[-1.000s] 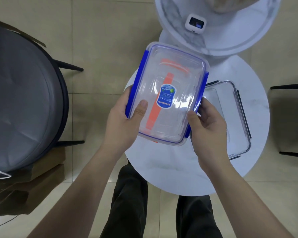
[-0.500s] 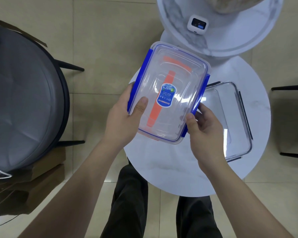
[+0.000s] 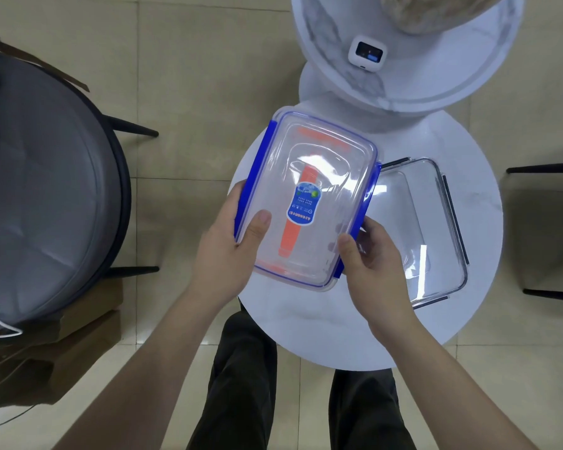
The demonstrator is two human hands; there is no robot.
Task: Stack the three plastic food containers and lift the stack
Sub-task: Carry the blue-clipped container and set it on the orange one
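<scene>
I hold a clear container with blue side clips and a blue label (image 3: 322, 177) over the round white table (image 3: 322, 329). My left hand (image 3: 225, 251) grips its left clip, thumb on the lid. My right hand (image 3: 374, 261) grips its near right corner. Through the clear lid an orange-trimmed container (image 3: 290, 238) shows directly underneath; I cannot tell whether the two touch. A third container, clear with dark clips (image 3: 436, 222), lies on the table just to the right, partly hidden behind the blue one and my right hand.
A higher round marble table (image 3: 403, 89) at the back carries a small white device (image 3: 368, 53). A grey cushioned chair (image 3: 46, 190) stands at the left with brown cardboard (image 3: 78, 345) beside it. Dark chair legs (image 3: 546, 167) show at the right. My legs are below the table's near edge.
The blue-clipped container has shifted slightly toward me and down over the orange one. My right thumb has moved onto its near right corner. The dark-clipped container has stayed put.
</scene>
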